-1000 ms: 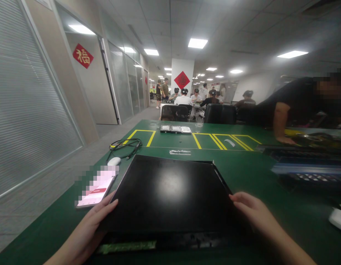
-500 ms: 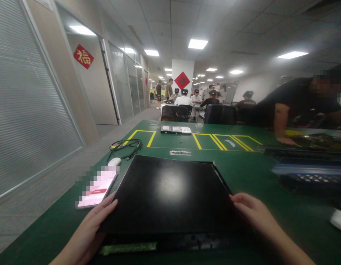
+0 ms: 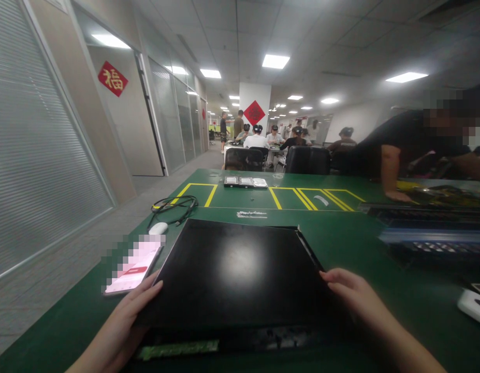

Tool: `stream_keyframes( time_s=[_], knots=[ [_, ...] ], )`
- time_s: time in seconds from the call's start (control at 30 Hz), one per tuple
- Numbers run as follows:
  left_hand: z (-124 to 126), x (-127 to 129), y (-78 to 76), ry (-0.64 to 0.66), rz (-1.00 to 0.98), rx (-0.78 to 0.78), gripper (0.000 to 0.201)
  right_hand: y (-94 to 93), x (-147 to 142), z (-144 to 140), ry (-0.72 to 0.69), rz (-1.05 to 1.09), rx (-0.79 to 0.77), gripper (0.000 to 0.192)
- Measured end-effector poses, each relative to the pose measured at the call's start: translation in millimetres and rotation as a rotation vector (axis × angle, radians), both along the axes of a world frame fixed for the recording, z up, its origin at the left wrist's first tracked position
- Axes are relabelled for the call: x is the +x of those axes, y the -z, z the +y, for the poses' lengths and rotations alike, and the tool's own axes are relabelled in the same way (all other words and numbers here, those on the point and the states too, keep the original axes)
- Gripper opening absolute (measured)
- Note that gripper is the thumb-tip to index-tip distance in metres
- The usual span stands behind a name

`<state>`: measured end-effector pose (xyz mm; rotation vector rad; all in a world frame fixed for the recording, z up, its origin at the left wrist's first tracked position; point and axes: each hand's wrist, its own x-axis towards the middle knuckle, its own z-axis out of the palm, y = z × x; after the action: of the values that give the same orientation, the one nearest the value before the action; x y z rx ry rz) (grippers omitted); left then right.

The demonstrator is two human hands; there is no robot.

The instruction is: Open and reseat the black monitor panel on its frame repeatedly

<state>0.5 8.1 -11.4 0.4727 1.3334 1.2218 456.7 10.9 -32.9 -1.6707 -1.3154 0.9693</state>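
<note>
A dark, flat LCD screen panel (image 3: pixel 235 285) tilts toward me above the green tabletop, a blurred glare spot at its middle. My left hand (image 3: pixel 127 313) is closed on its left edge, thumb on the face and fingers partly hidden beneath. Along the right edge my right hand (image 3: pixel 350 287) pinches the panel between thumb and fingers. A green circuit-board strip (image 3: pixel 177 349) shows at the near edge. Just left of my left hand lie a phone (image 3: pixel 133 269) with a lit pink screen and a white mouse (image 3: pixel 158 228).
A black cable (image 3: pixel 177 207) lies coiled at the table's left edge. Several small drives (image 3: pixel 245 182) sit at the far end near yellow tape outlines (image 3: pixel 212 196). At right, a co-worker's hand (image 3: pixel 398 197) leans beside stacked parts (image 3: pixel 426 243). A white device (image 3: pixel 473 305) lies at far right.
The whole view has shifted slightly, so everything appears a little further left. Both hands keep the same hold on the panel.
</note>
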Motion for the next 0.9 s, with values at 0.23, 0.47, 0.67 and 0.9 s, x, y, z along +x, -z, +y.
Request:
stream_keyframes(
  time_s=[0.23, 0.47, 0.67, 0.9],
  knots=[
    [0.6, 1.7, -0.9, 0.015, -0.015, 0.021, 0.064, -0.1, -0.9, -0.2, -0.001, 0.044, -0.01, 0.023],
    [-0.5, 2.7, -2.9, 0.02, 0.036, 0.044, 0.067, -0.6, -3.9, 0.5, 0.031, 0.041, 0.009, 0.026],
    [-3.8, 6.6, -9.2, 0.058, 0.055, 0.093, 0.079, -4.0, -6.3, -1.0, 0.042, -0.042, -0.01, 0.026],
    [-1.2, 4.3, -7.7, 0.055, 0.029, 0.066, 0.08, -6.4, -7.2, -1.4, 0.052, -0.031, -0.01, 0.025]
  ],
)
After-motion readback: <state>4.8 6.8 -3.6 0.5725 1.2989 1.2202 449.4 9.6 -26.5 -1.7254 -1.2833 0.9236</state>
